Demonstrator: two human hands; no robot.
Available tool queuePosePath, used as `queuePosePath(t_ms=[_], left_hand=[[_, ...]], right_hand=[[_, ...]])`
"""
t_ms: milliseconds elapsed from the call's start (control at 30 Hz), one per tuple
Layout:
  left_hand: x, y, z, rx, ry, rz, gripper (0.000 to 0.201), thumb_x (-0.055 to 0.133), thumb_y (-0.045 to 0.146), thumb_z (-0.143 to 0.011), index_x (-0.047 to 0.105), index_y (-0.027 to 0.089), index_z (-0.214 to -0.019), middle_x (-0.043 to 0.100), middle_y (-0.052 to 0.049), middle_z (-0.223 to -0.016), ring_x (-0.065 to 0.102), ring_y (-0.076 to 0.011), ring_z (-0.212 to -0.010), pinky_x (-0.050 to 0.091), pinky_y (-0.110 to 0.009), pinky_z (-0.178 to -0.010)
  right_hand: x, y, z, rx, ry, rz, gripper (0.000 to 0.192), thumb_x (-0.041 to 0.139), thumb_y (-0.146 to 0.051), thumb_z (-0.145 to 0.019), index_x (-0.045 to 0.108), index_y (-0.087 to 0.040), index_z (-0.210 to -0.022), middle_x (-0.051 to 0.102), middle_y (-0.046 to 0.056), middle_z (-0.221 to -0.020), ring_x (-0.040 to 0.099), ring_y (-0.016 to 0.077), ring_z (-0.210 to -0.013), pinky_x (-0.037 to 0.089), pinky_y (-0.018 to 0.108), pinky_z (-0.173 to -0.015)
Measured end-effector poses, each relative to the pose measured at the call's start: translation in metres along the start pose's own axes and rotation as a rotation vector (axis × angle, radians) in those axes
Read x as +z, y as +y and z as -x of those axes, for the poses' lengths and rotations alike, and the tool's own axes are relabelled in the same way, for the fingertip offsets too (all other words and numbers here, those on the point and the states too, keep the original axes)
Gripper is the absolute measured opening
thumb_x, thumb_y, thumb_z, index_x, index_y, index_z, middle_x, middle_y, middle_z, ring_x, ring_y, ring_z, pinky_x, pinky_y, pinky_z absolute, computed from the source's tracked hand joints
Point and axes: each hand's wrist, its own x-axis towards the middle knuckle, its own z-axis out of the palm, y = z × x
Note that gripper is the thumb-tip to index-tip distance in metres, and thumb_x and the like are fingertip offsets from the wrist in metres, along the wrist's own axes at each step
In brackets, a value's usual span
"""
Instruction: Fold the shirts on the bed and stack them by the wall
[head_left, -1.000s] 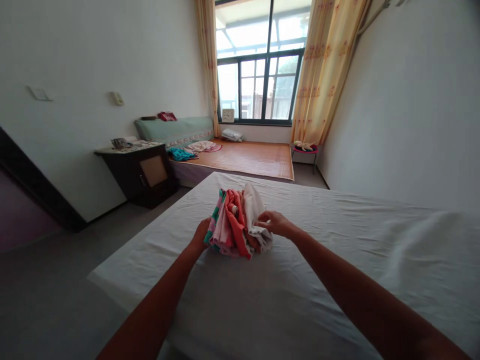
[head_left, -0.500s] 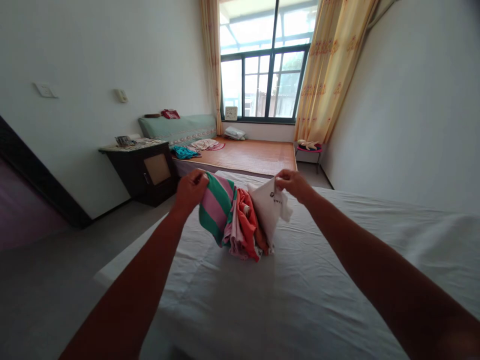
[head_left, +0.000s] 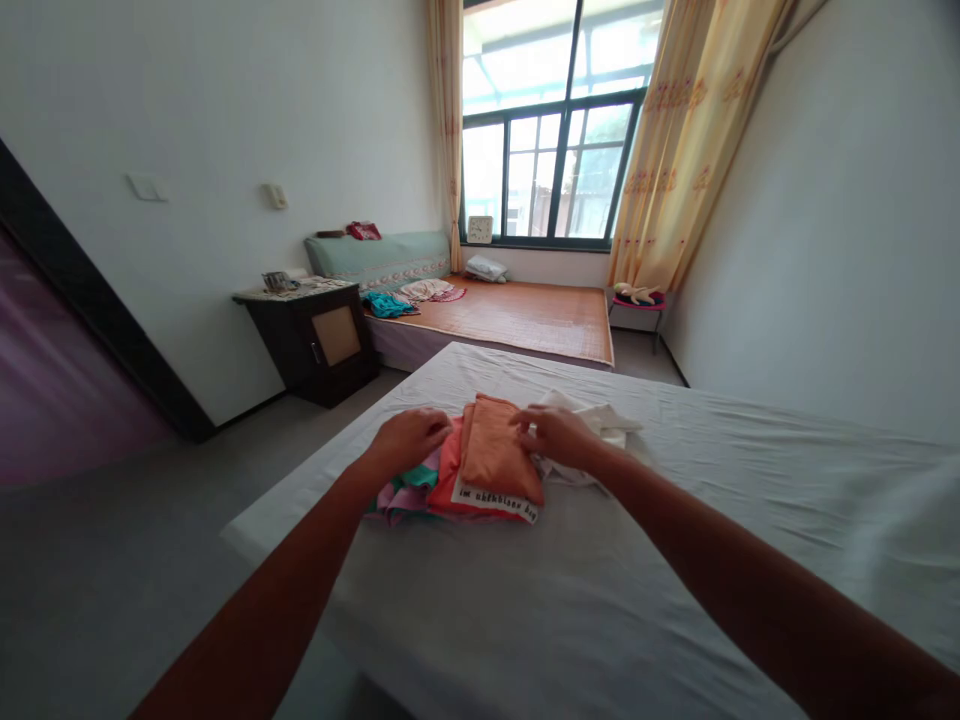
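Observation:
A small pile of clothes lies on the white-sheeted bed in front of me. On top is a folded orange garment (head_left: 495, 450), over a coral-red garment (head_left: 444, 480) with a white lettered strip along its near edge. A green and pink striped cloth (head_left: 405, 498) spreads out at the left, and a white garment (head_left: 611, 420) lies crumpled at the right. My left hand (head_left: 411, 438) hovers over the striped cloth, its bent fingers loosely apart by the coral garment. With thumb and forefinger parted, my right hand (head_left: 556, 434) touches the orange garment's right edge.
The white sheet (head_left: 600, 590) covers the near bed. Beyond it stands a second bed with a brown mat (head_left: 525, 315), holding a teal cloth (head_left: 390, 304). A dark cabinet (head_left: 330, 345) is at the left, and a pink stool (head_left: 637, 300) near the curtain.
The bundle, held up by the striped and white pieces, has come down flat on the bed. Both hands have let go of those pieces and moved inward to the orange and coral clothes.

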Motion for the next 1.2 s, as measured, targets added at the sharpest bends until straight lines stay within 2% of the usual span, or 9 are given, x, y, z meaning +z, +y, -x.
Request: queuePosePath(t_ms=[100, 233, 367, 567, 800, 967, 1067, 1133, 1200], left_hand=[[0.009, 0.010, -0.004, 0.028, -0.249, 0.001, 0.017, 0.056, 0.034, -0.078, 0.071, 0.025, -0.078, 0.070, -0.003, -0.082, 0.063, -0.0189, -0.078, 0.040, -0.024, -0.066], [0.020, 0.009, -0.006, -0.008, -0.294, -0.029, 0.021, 0.053, 0.034, -0.079, 0.070, 0.023, -0.075, 0.071, -0.006, -0.079, 0.064, -0.0205, -0.076, 0.041, -0.025, -0.064], [0.018, 0.010, -0.007, -0.033, -0.316, -0.092, 0.018, 0.056, 0.031, -0.075, 0.071, 0.024, -0.081, 0.071, -0.006, -0.083, 0.064, -0.0211, -0.076, 0.042, -0.026, -0.064], [0.017, 0.021, -0.012, -0.131, -0.328, -0.196, 0.016, 0.064, 0.031, -0.066, 0.071, 0.022, -0.078, 0.071, -0.008, -0.082, 0.065, -0.0246, -0.079, 0.045, -0.028, -0.066], [0.021, 0.030, -0.023, -0.057, -0.307, -0.239, 0.011, 0.061, 0.021, -0.063, 0.070, 0.021, -0.070, 0.070, -0.008, -0.076, 0.065, -0.0257, -0.075, 0.045, -0.031, -0.065], [-0.044, 0.048, -0.057, 0.046, -0.127, 0.093, 0.010, 0.059, 0.024, -0.063, 0.067, 0.018, -0.068, 0.064, 0.001, -0.062, 0.058, -0.0142, -0.059, 0.040, -0.022, -0.053], [-0.091, 0.056, -0.081, 0.113, 0.268, 0.441, 0.014, 0.052, 0.022, -0.069, 0.063, 0.014, -0.071, 0.060, 0.002, -0.059, 0.057, -0.0110, -0.056, 0.041, -0.019, -0.053], [-0.107, 0.055, -0.090, 0.088, 0.492, 0.602, 0.017, 0.048, 0.023, -0.074, 0.061, 0.013, -0.077, 0.060, 0.002, -0.062, 0.057, -0.0102, -0.056, 0.041, -0.018, -0.052], [-0.108, 0.049, -0.093, 0.073, 0.493, 0.653, 0.016, 0.049, 0.024, -0.075, 0.060, 0.013, -0.079, 0.060, 0.002, -0.061, 0.057, -0.0102, -0.054, 0.041, -0.018, -0.050]], right_hand=[[0.026, -0.025, -0.001, 0.031, -0.180, 0.152, 0.023, 0.064, -0.040, -0.075, 0.069, -0.023, -0.090, 0.070, 0.005, -0.085, 0.062, 0.0195, -0.074, 0.036, 0.026, -0.059], [0.032, -0.028, -0.007, 0.064, -0.201, 0.205, 0.013, 0.059, -0.031, -0.076, 0.068, -0.022, -0.077, 0.069, 0.005, -0.073, 0.060, 0.0186, -0.065, 0.031, 0.026, -0.055], [-0.006, -0.012, -0.020, 0.122, 0.000, 0.143, 0.010, 0.060, -0.030, -0.071, 0.068, -0.024, -0.072, 0.067, 0.001, -0.068, 0.056, 0.0160, -0.060, 0.031, 0.025, -0.053], [-0.097, 0.025, -0.033, 0.134, 0.631, -0.299, 0.018, 0.053, -0.030, -0.074, 0.065, -0.018, -0.079, 0.064, 0.001, -0.065, 0.058, 0.0147, -0.060, 0.041, 0.024, -0.055], [-0.087, 0.055, -0.002, 0.225, 0.427, -0.155, 0.009, 0.061, -0.027, -0.067, 0.062, -0.018, -0.065, 0.061, -0.001, -0.056, 0.053, 0.0114, -0.052, 0.039, 0.021, -0.049], [-0.073, 0.057, 0.001, 0.333, 0.419, -0.383, 0.009, 0.061, -0.028, -0.066, 0.061, -0.019, -0.067, 0.062, -0.001, -0.054, 0.057, 0.0120, -0.050, 0.042, 0.020, -0.047], [-0.066, 0.055, -0.001, 0.376, 0.395, -0.596, 0.011, 0.063, -0.029, -0.066, 0.059, -0.020, -0.070, 0.063, -0.001, -0.056, 0.061, 0.0131, -0.049, 0.043, 0.019, -0.044], [-0.060, 0.054, -0.002, 0.402, 0.359, -0.708, 0.015, 0.065, -0.030, -0.066, 0.058, -0.020, -0.076, 0.064, -0.001, -0.057, 0.063, 0.0140, -0.049, 0.044, 0.019, -0.041], [-0.055, 0.053, -0.003, 0.408, 0.313, -0.758, 0.017, 0.065, -0.030, -0.067, 0.058, -0.020, -0.079, 0.066, -0.001, -0.059, 0.065, 0.0148, -0.050, 0.046, 0.019, -0.041]])
